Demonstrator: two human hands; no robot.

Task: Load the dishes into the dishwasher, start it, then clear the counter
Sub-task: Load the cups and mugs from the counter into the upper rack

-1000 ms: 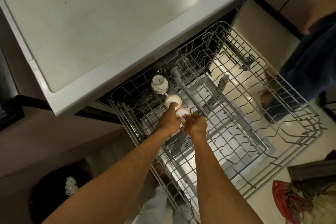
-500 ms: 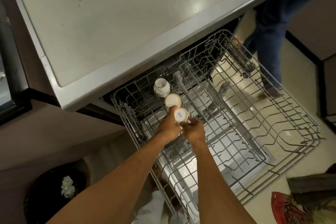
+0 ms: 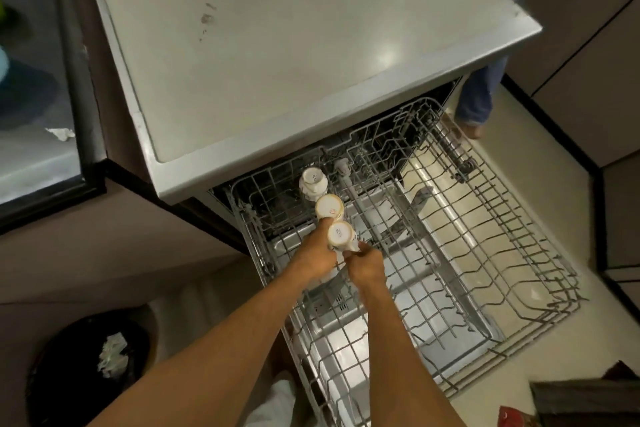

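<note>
Rack (image 3: 485,253): wire dishwasher rack pulled out from under the counter (image 3: 277,45); it holds 3 pale cups, all upside down, in 1 row running forward from its rear-left corner.
Far cup (image 3: 313,180): closest to the rack's rear edge, free of both hands.
Middle cup (image 3: 329,206): just beside the far cup.
Near cup (image 3: 341,234): last in the row, tilted slightly, held between the 2 hands.
Left hand (image 3: 317,258): fingers curled round the near cup's left side, 1 fingertip up against the middle cup.
Right hand (image 3: 367,265): thumb and fingers pinch the near cup's lower right side.
Bin (image 3: 52,374): black, on the floor beyond the rack's left edge, with crumpled paper (image 3: 110,355) inside.
</note>
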